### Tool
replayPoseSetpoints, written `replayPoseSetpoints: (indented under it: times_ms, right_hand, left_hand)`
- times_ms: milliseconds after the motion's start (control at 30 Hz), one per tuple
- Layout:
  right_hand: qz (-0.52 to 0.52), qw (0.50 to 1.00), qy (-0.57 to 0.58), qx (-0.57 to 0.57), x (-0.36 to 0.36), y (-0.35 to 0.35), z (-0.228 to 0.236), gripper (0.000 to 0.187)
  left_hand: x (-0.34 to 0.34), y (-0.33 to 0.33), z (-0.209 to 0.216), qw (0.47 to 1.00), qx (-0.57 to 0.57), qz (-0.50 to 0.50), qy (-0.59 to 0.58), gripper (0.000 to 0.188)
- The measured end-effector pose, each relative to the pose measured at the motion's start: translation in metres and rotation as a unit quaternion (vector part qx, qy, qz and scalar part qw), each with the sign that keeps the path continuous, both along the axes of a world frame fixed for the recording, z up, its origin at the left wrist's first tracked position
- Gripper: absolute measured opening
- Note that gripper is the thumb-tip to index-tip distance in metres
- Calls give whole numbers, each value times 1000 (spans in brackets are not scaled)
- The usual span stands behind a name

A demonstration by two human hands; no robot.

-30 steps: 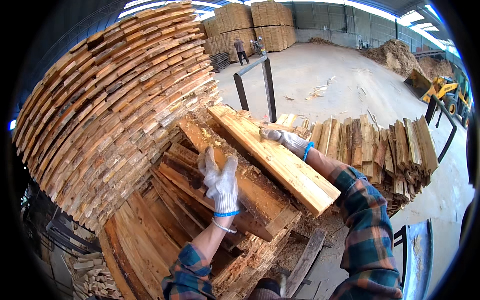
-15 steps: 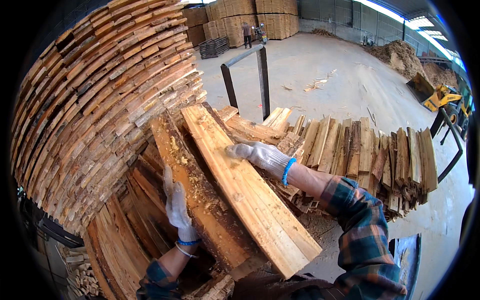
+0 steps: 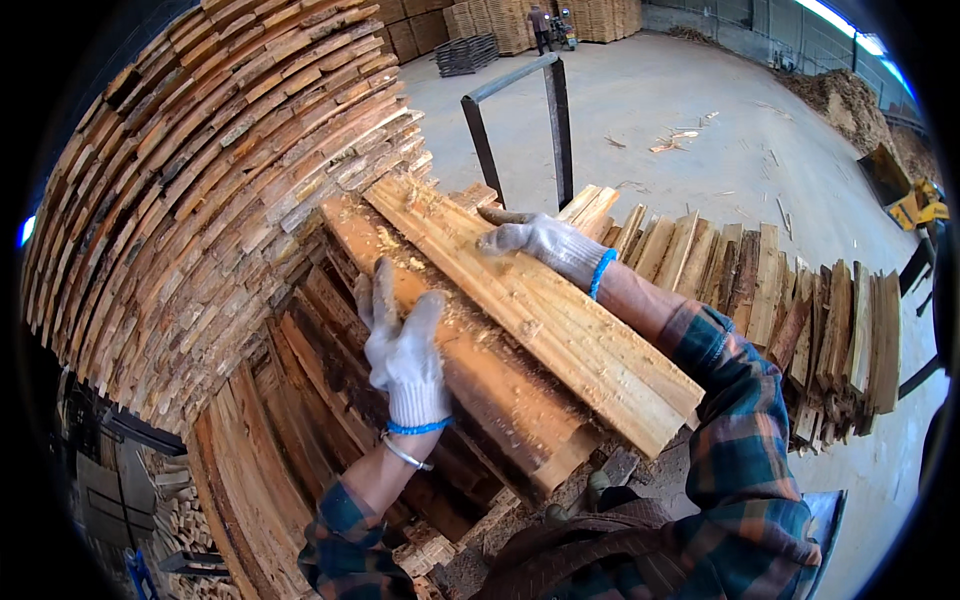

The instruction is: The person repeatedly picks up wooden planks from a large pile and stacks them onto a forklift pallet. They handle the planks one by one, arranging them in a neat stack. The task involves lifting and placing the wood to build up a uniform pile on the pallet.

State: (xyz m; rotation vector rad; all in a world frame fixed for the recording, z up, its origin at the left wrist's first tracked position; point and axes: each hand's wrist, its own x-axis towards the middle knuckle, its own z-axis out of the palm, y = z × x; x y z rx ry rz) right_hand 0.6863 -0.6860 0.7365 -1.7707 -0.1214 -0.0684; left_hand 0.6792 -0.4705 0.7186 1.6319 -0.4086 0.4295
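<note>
A pale plank (image 3: 530,310) with loose wood shavings on it lies slantwise in front of me, partly over a browner board with a bark edge (image 3: 480,370). My right hand (image 3: 555,247), in a white knitted glove with a blue cuff, grips the pale plank by its right edge, thumb on top; some fingers are hidden. My left hand (image 3: 405,350), gloved the same way, has its fingers stretched apart at the left edge of the browner board. It seems to touch that board. Below it lie more dark, rough boards (image 3: 310,370).
A tall wall of stacked boards (image 3: 220,180) rises at the left. More boards (image 3: 740,270) stand in a row at the right, near a metal frame (image 3: 515,80). Beyond are a yellow loader (image 3: 915,210), a chip heap (image 3: 845,105) and a distant person (image 3: 540,27).
The pale plank and the browner board have swung round, their near ends moving right and away. My left hand has moved right and spread its fingers; the right hand stays on the plank.
</note>
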Motion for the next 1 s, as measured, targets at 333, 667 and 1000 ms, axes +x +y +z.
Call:
replayPoseSetpoints:
  times_ms: [333, 667, 1000]
  right_hand:
    - [4, 998, -64, 5, 60, -106, -86, 70]
    - [-10, 997, 17, 69, 48, -127, -75, 52]
    - [98, 986, -59, 117, 71, -87, -90, 47]
  left_hand:
    - [65, -106, 26, 974, 222, -36, -3, 59]
    - [48, -5, 23, 989, 114, 87, -35, 73]
    - [83, 13, -42, 962, -183, -49, 196, 70]
